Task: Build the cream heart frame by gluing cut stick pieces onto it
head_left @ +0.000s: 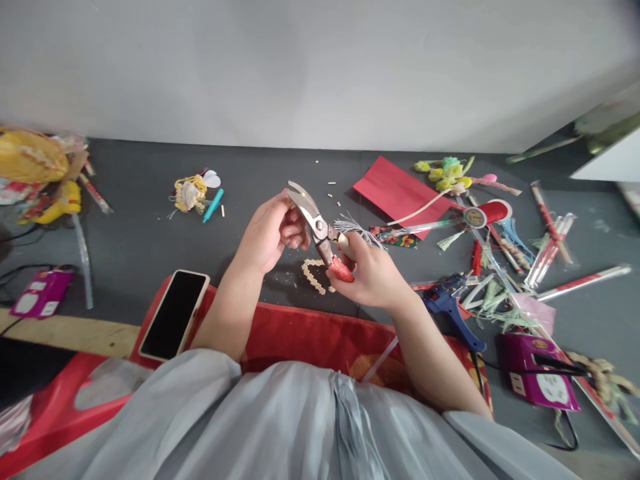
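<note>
My right hand [373, 273] is closed around the red handles of a pair of metal shears [315, 220], whose open blades point up and left. My left hand [273, 230] is curled next to the blades, its fingers pinched on something small that I cannot make out. A grey tassel [357, 229] sticks out beside the shears above my right hand. Below the hands a small cluster of short wooden stick pieces [314, 275] lies on the dark mat.
A phone [174, 313] lies on a red cushion at my lap. A blue glue gun [450, 307], purple boxes [537, 370], a red paper sheet [400, 193], wrapped sticks and tassels crowd the right. A yellow ornament [190, 193] and teal pen lie far left.
</note>
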The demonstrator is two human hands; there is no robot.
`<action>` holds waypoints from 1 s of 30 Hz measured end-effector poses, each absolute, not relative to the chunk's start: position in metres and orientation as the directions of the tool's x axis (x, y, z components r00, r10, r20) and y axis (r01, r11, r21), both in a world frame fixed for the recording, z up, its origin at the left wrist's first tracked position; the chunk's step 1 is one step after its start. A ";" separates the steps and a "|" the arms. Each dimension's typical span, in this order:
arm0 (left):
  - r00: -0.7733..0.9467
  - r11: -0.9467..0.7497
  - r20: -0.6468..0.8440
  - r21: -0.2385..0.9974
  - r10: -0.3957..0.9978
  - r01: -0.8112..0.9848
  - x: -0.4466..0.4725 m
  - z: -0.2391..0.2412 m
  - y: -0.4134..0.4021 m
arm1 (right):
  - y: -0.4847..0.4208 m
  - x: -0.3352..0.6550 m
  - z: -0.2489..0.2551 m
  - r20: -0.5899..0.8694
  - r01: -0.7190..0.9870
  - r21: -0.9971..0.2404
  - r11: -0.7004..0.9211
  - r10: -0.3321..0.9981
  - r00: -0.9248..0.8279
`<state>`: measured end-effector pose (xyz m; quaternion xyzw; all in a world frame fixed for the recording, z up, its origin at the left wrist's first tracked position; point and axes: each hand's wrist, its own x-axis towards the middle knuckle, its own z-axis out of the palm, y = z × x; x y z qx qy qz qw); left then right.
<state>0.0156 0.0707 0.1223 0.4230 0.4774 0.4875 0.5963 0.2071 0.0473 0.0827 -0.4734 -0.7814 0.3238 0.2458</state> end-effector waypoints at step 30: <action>0.230 0.108 -0.174 0.956 0.957 0.274 0.061 0.060 0.064 | 0.059 0.191 0.050 -0.207 0.160 -0.974 -0.164 0.927 -0.313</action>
